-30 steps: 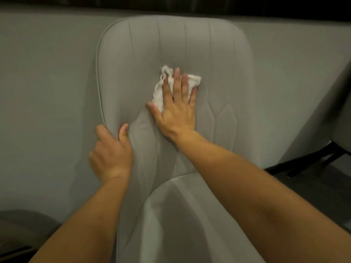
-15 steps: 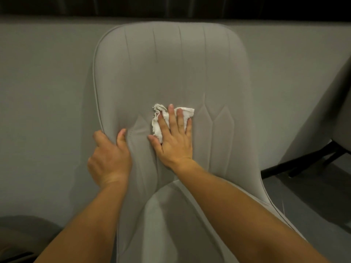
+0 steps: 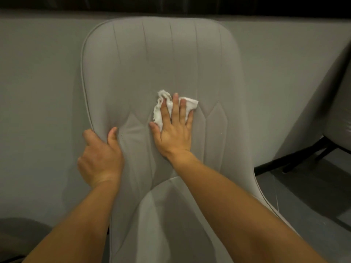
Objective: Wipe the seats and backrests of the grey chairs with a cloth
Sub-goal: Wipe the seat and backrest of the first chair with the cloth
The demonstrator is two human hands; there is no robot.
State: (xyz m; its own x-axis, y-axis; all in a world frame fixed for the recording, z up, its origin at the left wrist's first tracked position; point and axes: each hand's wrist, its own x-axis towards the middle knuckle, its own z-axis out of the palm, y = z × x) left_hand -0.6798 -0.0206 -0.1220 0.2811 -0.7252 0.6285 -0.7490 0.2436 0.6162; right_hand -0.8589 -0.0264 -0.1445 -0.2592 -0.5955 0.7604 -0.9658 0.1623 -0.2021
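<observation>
Right hand (image 3: 173, 130): fingers (image 3: 175, 105) straight and lightly spread, flat on the white cloth (image 3: 190, 105), pressing it onto the lower middle of the backrest (image 3: 161, 59). Flat palm likely spreads pressure so the crumpled cloth drags without slipping; cloth pokes out above and left of the fingertips. Left hand (image 3: 100, 156): thumb on the front, fingers curled round the backrest's left piped edge, probably bracing the grey chair (image 3: 218, 141) against the wiping push. Seat (image 3: 171, 224) lies below between the forearms, no cloth on it, judged not yet being wiped. Around: grey wall (image 3: 38, 82) behind, part of a second chair (image 3: 341, 120) at right with black legs (image 3: 303, 154), dark rounded shape bottom left, unclear what. Nothing blocks the backrest; the bracing left hand covers part of the left edge.
</observation>
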